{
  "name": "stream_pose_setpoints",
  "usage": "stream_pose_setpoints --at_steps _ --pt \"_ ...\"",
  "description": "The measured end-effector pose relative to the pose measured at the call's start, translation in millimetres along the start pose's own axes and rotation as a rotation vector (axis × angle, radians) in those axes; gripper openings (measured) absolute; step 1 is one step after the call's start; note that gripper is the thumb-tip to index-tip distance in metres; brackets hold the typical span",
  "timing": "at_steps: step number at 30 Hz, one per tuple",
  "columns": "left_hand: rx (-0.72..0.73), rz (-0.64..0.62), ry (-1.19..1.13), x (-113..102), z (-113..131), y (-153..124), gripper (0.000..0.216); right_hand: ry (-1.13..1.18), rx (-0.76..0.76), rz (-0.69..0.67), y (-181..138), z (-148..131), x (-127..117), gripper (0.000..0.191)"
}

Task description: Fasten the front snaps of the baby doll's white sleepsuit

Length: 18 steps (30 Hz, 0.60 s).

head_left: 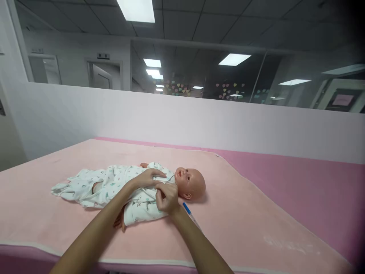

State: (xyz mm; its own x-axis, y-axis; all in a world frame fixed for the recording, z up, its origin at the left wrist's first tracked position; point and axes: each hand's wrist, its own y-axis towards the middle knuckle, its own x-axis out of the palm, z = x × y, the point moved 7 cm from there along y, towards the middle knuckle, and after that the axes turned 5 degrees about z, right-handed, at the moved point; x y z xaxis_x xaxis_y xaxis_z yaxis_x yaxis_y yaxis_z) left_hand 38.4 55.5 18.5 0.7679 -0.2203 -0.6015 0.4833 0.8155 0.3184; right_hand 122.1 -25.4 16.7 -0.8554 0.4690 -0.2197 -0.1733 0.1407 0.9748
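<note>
A baby doll (191,182) lies on its back on a pale pink blanket (242,213), head to the right, dressed in a white patterned romper (114,180). My left hand (148,178) rests on the doll's chest, fingers curled on the fabric near the collar. My right hand (167,197) is closed in a pinch on the romper's edge just below the doll's chin. A blue and white pen-like object (188,211) lies on the blanket beside my right wrist.
The blanket covers a darker pink surface (313,182) that runs to the right. A white partition wall (182,118) stands close behind it, with glass panels above. The blanket's front edge is near the bottom of the view.
</note>
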Motion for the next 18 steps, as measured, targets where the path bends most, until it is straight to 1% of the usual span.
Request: stream_pose_setpoints --at_steps 1,3,5,7,8,10,11,13,15,16,18 --pt "-0.008 -0.015 -0.021 2.5 -4.9 -0.6 0.037 -0.018 -0.003 -0.008 -0.3 0.7 1.0 0.017" --pt "-0.002 0.029 -0.055 1.0 -10.5 -1.5 0.030 -0.081 -0.014 -0.051 -0.3 2.5 4.9 0.018" --pt "0.014 0.142 -0.076 -5.9 -13.4 -1.5 0.029 -0.166 -0.030 -0.119 0.7 4.6 9.1 0.019" --pt "0.015 0.290 -0.108 -15.1 -17.6 -1.9 0.035 -0.238 -0.038 -0.207 2.3 6.3 10.8 0.018" --pt "0.000 0.352 -0.139 -18.9 -21.1 -2.3 0.036 -0.260 -0.036 -0.251 3.1 6.5 9.6 0.018" --pt "-0.049 0.430 -0.222 -23.0 -29.5 -3.3 0.036 -0.274 -0.015 -0.328 4.1 5.3 2.7 0.014" --pt "-0.074 0.450 -0.263 -23.9 -33.2 -3.8 0.035 -0.268 -0.001 -0.362 4.0 3.8 -2.0 0.013" --pt "-0.105 0.468 -0.318 -24.7 -37.6 -4.6 0.035 -0.247 0.008 -0.426 1.9 -0.5 -10.6 0.017" --pt "-0.100 0.480 -0.333 -25.7 -37.3 -4.9 0.034 -0.259 0.002 -0.474 -1.4 -2.9 -14.7 0.017" --pt "-0.087 0.485 -0.331 -26.2 -35.9 -4.9 0.033 -0.288 0.010 -0.476 -2.1 -1.9 -15.6 0.014" --pt "-0.046 0.487 -0.313 -26.8 -31.5 -4.7 0.033 -0.382 0.055 -0.419 -0.4 3.7 -18.1 0.012"
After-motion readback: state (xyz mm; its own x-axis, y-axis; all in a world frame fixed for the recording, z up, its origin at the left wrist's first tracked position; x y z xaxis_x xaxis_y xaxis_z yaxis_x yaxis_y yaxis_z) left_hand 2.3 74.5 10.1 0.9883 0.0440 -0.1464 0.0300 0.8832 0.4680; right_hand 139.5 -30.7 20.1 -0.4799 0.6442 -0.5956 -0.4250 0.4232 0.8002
